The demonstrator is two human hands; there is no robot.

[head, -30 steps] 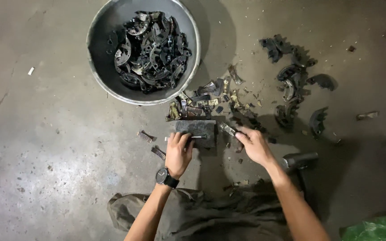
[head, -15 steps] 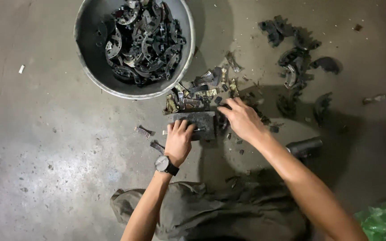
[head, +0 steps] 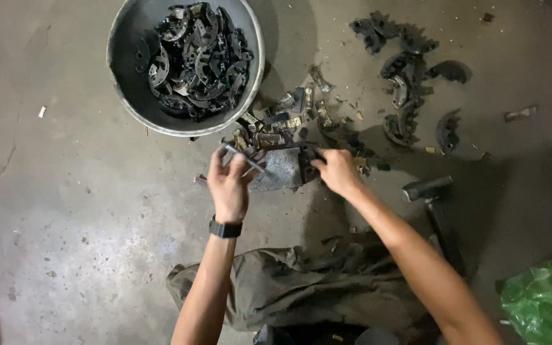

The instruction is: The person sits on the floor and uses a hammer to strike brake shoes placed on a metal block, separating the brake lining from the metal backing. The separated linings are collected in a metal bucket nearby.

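The block (head: pixel 280 167), a grey metal slab, lies flat on the concrete floor (head: pixel 84 211) just ahead of my knees, between my two hands. My left hand (head: pixel 230 184) is closed around a thin metal rod (head: pixel 243 160), pinched between thumb and fingers, and the rod slants across the block's left edge. A black watch (head: pixel 225 228) sits on that wrist. My right hand (head: pixel 335 171) grips a dark curved piece (head: pixel 306 163) against the block's right end, fingers curled over it; how much of the piece lies under my fingers I cannot tell. To my right a hammer (head: pixel 430 191) lies on the floor with its head near my forearm, and a green bag (head: pixel 538 299) shows at the lower right corner. Just beyond the block is a litter of broken scraps (head: pixel 285 118), some yellowish, some dark. Farther right, well apart from the block, a loose group of dark curved parts (head: pixel 410 83) is spread on the floor. Farthest off, to the upper left, stands a round grey basin (head: pixel 126 70), about half filled with a heap of black curved metal parts (head: pixel 196 57) piled toward its right side, its left inner wall bare.
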